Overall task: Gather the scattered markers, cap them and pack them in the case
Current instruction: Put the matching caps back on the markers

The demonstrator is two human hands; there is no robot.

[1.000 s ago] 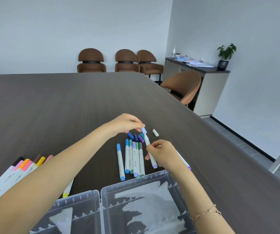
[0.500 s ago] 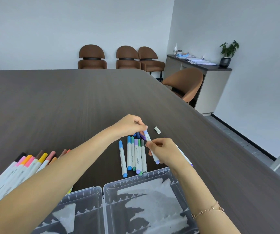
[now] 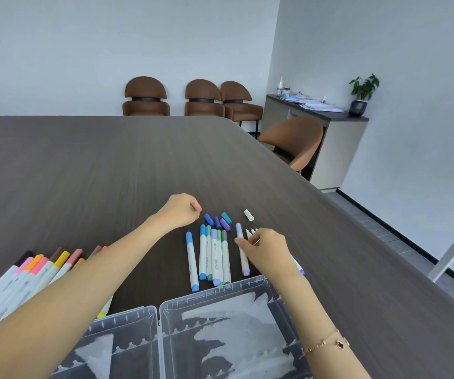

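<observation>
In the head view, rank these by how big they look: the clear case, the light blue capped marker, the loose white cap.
1. Clear case, though it lies nearest the camera.
2. Light blue capped marker.
3. Loose white cap.

Person, head-camera view: two bare forearms and hands, one item of jewellery.

Both forearms were uncovered, with no sleeve edge showing anywhere in view. Left hand (image 3: 183, 210) carried no ring or band that could be made out. Right hand (image 3: 268, 248) likewise showed none; its wrist wore a thin gold-toned chain bracelet (image 3: 325, 343) with small beads and one dark four-lobed clover charm set in a gold rim.
</observation>
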